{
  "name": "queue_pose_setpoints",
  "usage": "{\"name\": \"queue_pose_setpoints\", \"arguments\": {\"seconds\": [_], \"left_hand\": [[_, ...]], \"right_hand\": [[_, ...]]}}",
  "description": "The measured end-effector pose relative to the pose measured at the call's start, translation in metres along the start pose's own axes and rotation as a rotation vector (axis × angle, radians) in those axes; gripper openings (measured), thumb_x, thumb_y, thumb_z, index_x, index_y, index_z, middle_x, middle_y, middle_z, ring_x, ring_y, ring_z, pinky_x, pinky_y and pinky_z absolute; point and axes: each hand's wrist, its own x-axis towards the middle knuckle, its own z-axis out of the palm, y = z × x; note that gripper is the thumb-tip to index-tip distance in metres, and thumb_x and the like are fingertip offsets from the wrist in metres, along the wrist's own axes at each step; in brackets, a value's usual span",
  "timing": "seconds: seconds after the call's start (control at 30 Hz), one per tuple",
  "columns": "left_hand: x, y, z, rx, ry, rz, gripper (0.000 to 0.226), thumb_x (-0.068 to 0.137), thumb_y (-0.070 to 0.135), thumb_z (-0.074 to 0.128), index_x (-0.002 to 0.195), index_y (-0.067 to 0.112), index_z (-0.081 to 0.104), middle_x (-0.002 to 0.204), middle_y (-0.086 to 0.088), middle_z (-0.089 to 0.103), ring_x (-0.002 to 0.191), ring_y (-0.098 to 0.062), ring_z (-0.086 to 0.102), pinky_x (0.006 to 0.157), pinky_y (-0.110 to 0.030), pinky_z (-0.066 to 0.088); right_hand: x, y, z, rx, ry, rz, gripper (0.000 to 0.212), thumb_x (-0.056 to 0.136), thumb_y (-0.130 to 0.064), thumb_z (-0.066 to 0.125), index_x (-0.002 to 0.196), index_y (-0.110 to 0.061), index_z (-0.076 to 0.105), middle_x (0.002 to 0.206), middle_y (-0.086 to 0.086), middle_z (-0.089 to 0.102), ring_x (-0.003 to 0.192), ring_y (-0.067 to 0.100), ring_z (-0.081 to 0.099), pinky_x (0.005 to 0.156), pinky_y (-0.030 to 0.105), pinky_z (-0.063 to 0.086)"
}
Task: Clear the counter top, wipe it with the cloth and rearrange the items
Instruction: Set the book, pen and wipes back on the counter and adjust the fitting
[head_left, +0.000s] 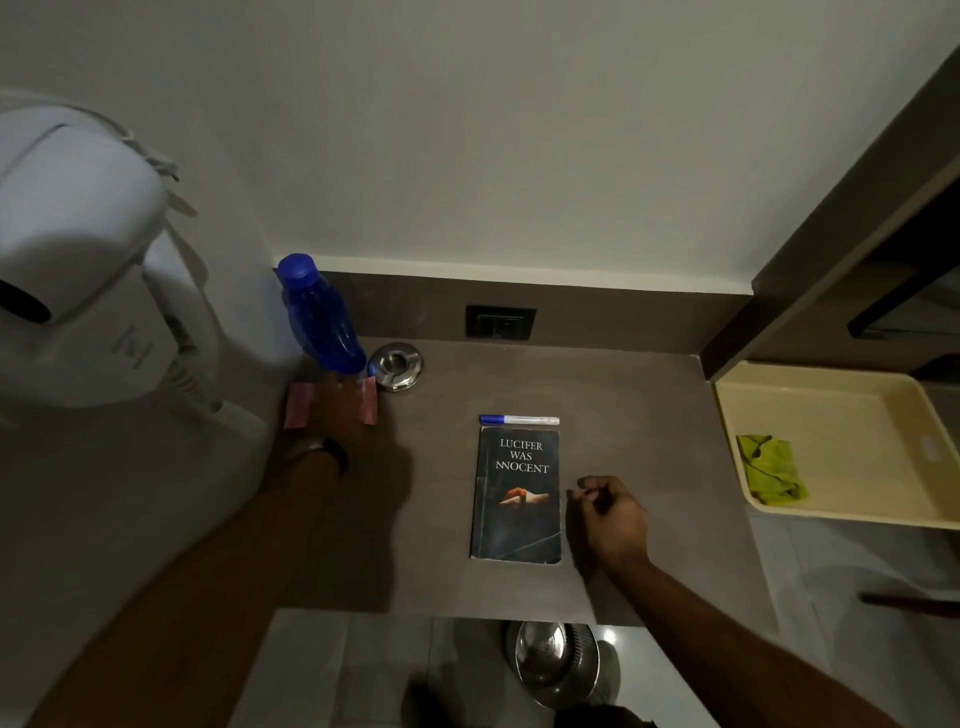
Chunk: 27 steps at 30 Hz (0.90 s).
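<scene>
On the brown counter top (634, 405) lies a dark book (517, 493) with a blue-capped marker (518, 419) just above it. My right hand (610, 517) rests beside the book's right edge, fingers curled, holding nothing. At the left back corner my left hand (337, 415) lies flat on a pink packet (370, 399), pressing it onto the counter. A blue water bottle (319, 317) stands behind it, beside a round steel ashtray (396, 366). The green cloth (771, 470) lies crumpled in a cream tray (841, 400) to the right.
A white wall-mounted hair dryer (78, 260) juts out at the left. A black wall socket (500, 322) sits in the backsplash. A dark cabinet (857, 234) overhangs the right side. Below the counter's front edge stands a steel bin (556, 660) on the tiled floor.
</scene>
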Motion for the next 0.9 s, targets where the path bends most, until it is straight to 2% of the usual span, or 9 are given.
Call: {"name": "queue_pose_setpoints", "arguments": {"seconds": [0.1, 0.17, 0.33, 0.47, 0.53, 0.63, 0.7, 0.8, 0.9], "left_hand": [[0.035, -0.034, -0.012, 0.1, -0.028, -0.074, 0.051, 0.093, 0.016, 0.064, 0.14, 0.006, 0.047, 0.142, -0.021, 0.049, 0.127, -0.037, 0.053, 0.107, -0.048, 0.047], [0.041, -0.039, -0.004, 0.117, -0.079, -0.067, 0.053, 0.099, 0.013, 0.055, 0.149, 0.008, 0.039, 0.152, -0.018, 0.04, 0.138, -0.034, 0.044, 0.117, -0.045, 0.039], [0.037, -0.043, 0.004, 0.073, -0.114, -0.072, 0.059, 0.102, 0.016, 0.05, 0.157, 0.014, 0.028, 0.163, -0.012, 0.028, 0.151, -0.03, 0.03, 0.126, -0.046, 0.027], [0.018, -0.028, 0.008, 0.098, -0.166, -0.052, 0.068, 0.096, 0.027, 0.063, 0.155, 0.015, 0.032, 0.162, -0.013, 0.031, 0.15, -0.031, 0.031, 0.125, -0.046, 0.027], [0.008, -0.019, 0.008, 0.0, -0.241, -0.077, 0.068, 0.088, 0.035, 0.073, 0.146, 0.019, 0.042, 0.153, -0.011, 0.043, 0.142, -0.03, 0.043, 0.119, -0.046, 0.036], [-0.005, -0.011, 0.01, -0.073, -0.255, -0.099, 0.066, 0.083, 0.032, 0.08, 0.14, 0.018, 0.049, 0.147, -0.011, 0.05, 0.137, -0.03, 0.049, 0.116, -0.046, 0.04], [-0.009, -0.01, 0.01, -0.064, -0.268, -0.085, 0.069, 0.083, 0.032, 0.08, 0.143, 0.018, 0.048, 0.149, -0.01, 0.048, 0.139, -0.029, 0.047, 0.118, -0.046, 0.038], [-0.013, 0.0, 0.005, -0.085, -0.262, -0.082, 0.074, 0.079, 0.033, 0.082, 0.143, 0.02, 0.047, 0.15, -0.009, 0.047, 0.138, -0.028, 0.048, 0.116, -0.047, 0.041], [-0.009, 0.024, 0.004, -0.091, -0.235, 0.022, 0.072, 0.078, 0.031, 0.083, 0.141, 0.017, 0.05, 0.149, -0.009, 0.047, 0.137, -0.028, 0.048, 0.116, -0.044, 0.041]], "right_hand": [[-0.007, 0.014, -0.002, 0.013, -0.011, 0.016, 0.014, 0.093, -0.016, 0.075, 0.107, -0.016, 0.071, 0.088, -0.003, 0.072, 0.08, 0.005, 0.067, 0.073, 0.015, 0.053], [-0.009, 0.021, -0.004, 0.012, -0.029, 0.031, 0.016, 0.093, -0.018, 0.076, 0.107, -0.018, 0.07, 0.089, -0.004, 0.073, 0.082, 0.006, 0.069, 0.071, 0.013, 0.051], [-0.004, 0.03, -0.01, -0.003, -0.081, 0.028, 0.019, 0.09, -0.021, 0.079, 0.106, -0.018, 0.069, 0.088, -0.001, 0.073, 0.085, 0.012, 0.071, 0.075, 0.017, 0.053], [-0.002, 0.033, -0.015, 0.012, -0.127, 0.038, 0.02, 0.09, -0.02, 0.08, 0.106, -0.015, 0.069, 0.088, 0.004, 0.073, 0.086, 0.018, 0.071, 0.083, 0.03, 0.06], [-0.002, 0.034, -0.018, 0.037, -0.145, 0.051, 0.018, 0.09, -0.019, 0.08, 0.105, -0.015, 0.069, 0.088, 0.005, 0.073, 0.085, 0.02, 0.072, 0.079, 0.027, 0.06], [-0.005, 0.033, -0.021, 0.072, -0.162, 0.034, 0.016, 0.09, -0.017, 0.08, 0.1, -0.021, 0.069, 0.085, 0.004, 0.074, 0.079, 0.016, 0.072, 0.064, 0.012, 0.056], [-0.005, 0.033, -0.023, 0.082, -0.166, 0.024, 0.016, 0.088, -0.016, 0.081, 0.099, -0.019, 0.07, 0.085, 0.008, 0.075, 0.077, 0.018, 0.071, 0.066, 0.014, 0.057], [-0.004, 0.032, -0.024, 0.112, -0.18, 0.035, 0.017, 0.086, -0.011, 0.082, 0.099, -0.009, 0.071, 0.087, 0.018, 0.073, 0.072, 0.017, 0.064, 0.079, 0.032, 0.059], [-0.004, 0.031, -0.025, 0.126, -0.186, 0.023, 0.016, 0.086, -0.007, 0.082, 0.097, -0.008, 0.07, 0.079, 0.012, 0.068, 0.07, 0.013, 0.06, 0.073, 0.025, 0.056]]}}
